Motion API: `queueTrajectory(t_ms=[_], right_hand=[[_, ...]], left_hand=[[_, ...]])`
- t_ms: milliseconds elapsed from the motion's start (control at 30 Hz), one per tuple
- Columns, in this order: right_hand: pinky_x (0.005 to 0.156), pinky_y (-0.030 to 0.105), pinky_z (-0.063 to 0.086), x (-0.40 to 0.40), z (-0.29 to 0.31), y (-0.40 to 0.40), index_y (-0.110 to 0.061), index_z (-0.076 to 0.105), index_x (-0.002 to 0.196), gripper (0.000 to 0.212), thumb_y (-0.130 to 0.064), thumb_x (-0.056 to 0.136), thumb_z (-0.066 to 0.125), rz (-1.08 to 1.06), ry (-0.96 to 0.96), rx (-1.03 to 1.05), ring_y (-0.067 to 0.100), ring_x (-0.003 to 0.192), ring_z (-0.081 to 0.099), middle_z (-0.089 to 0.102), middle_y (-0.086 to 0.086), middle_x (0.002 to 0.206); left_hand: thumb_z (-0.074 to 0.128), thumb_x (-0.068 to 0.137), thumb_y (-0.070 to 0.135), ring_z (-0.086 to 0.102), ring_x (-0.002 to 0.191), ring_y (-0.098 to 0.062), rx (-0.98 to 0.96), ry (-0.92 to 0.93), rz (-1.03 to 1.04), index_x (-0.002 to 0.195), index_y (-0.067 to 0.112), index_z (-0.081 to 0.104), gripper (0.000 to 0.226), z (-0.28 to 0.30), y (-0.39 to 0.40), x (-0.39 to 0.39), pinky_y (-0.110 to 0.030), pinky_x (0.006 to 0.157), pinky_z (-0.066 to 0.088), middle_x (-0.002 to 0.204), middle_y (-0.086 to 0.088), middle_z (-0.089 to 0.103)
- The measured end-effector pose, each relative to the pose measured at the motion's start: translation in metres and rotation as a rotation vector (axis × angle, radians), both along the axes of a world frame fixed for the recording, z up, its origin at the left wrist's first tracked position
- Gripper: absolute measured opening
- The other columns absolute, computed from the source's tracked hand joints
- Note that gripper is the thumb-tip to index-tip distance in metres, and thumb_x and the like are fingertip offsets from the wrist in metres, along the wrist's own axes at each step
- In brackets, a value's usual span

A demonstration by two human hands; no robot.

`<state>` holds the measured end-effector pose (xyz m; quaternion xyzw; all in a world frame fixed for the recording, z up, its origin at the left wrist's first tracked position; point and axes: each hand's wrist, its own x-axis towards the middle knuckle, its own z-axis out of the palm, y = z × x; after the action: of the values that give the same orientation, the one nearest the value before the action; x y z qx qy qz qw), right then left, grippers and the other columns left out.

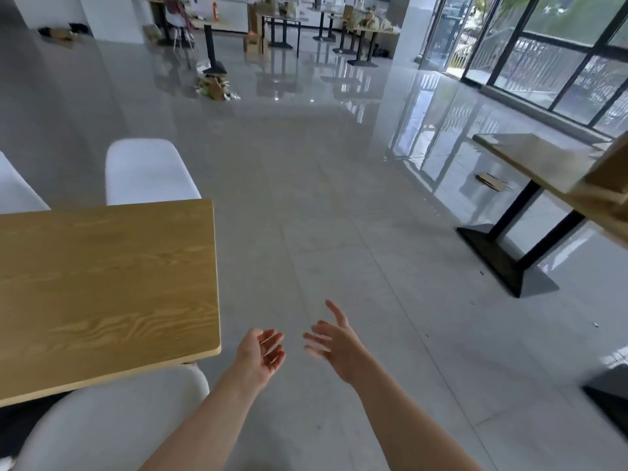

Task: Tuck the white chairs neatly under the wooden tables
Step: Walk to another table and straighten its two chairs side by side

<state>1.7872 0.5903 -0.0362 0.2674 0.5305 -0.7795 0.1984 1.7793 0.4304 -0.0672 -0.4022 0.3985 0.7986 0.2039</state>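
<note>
A wooden table (102,287) fills the left side. A white chair (102,423) sits at its near edge, its back showing below the tabletop. On the far side a second white chair (149,171) stands against the table, and part of a third (17,192) shows at the left edge. My left hand (261,355) hovers over the floor just right of the table's near corner, palm up, fingers loosely curled, holding nothing. Beside it, my right hand (336,345) is also empty with fingers spread.
Another wooden table (543,164) on a black pedestal base (503,263) stands at the right. A piece of cardboard (491,181) lies beyond it. A litter pile (215,86) lies far ahead among more tables. Glass walls line the right. Glossy grey floor stretches between.
</note>
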Motion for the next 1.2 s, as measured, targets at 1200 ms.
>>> queueTrajectory(t_ms=[1200], right_hand=[[0.059, 0.026, 0.05, -0.865, 0.011, -0.165, -0.01, 0.055, 0.105, 0.022, 0.003, 0.088, 0.05, 0.734, -0.032, 0.105, 0.019, 0.071, 0.059, 0.056, 0.008, 0.084]], left_hand=[[0.04, 0.086, 0.015, 0.051, 0.067, -0.023, -0.039, 0.01, 0.815, 0.089, 0.006, 0.056, 0.019, 0.018, -0.129, -0.745, -0.03, 0.059, 0.046, 0.088, -0.01, 0.063]])
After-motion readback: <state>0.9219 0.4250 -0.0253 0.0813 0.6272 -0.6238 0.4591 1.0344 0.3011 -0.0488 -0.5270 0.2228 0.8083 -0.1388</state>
